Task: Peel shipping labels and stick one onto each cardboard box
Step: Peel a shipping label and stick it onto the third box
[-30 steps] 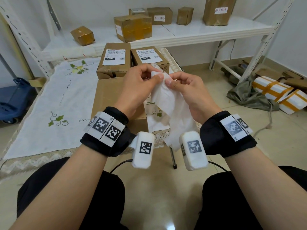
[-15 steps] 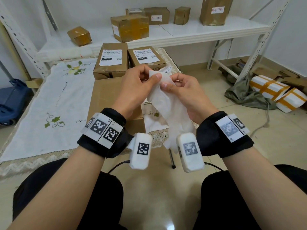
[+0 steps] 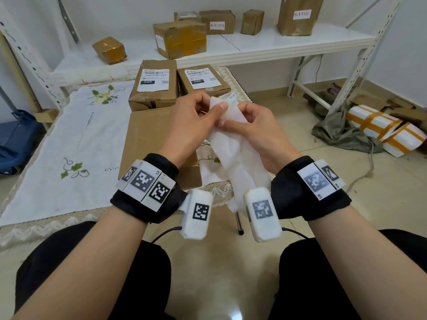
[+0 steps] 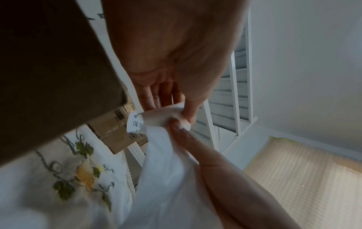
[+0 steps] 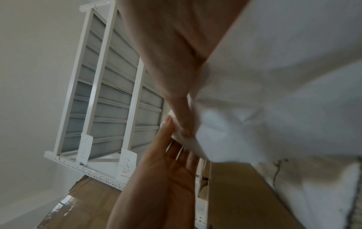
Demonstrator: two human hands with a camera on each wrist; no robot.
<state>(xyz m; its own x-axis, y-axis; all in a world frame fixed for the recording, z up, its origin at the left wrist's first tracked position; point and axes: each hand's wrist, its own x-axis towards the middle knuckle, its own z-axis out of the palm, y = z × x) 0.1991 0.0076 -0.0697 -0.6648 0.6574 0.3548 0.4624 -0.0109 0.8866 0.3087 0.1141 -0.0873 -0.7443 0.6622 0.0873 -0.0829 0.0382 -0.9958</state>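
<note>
Both hands hold a white label sheet (image 3: 240, 155) up over the table's front edge. My left hand (image 3: 196, 118) pinches its top corner (image 4: 176, 114) with thumb and fingers. My right hand (image 3: 256, 130) pinches the same top end from the right, thumb (image 5: 180, 117) on the paper. A printed label corner (image 4: 135, 122) curls away at the top. A large plain cardboard box (image 3: 150, 139) lies under the hands. Behind it stand two boxes with labels, one on the left (image 3: 153, 86) and one on the right (image 3: 203, 79).
An embroidered white cloth (image 3: 69, 139) covers the low table. The white shelf (image 3: 254, 42) behind carries several taped boxes. White parcels with orange tape (image 3: 383, 128) and a grey-green cloth lie on the floor at right. A blue cart (image 3: 16, 139) stands at left.
Both hands keep working the sheet's top end; the left thumb has slid further over the corner and the printed label edge shows more at the top.
</note>
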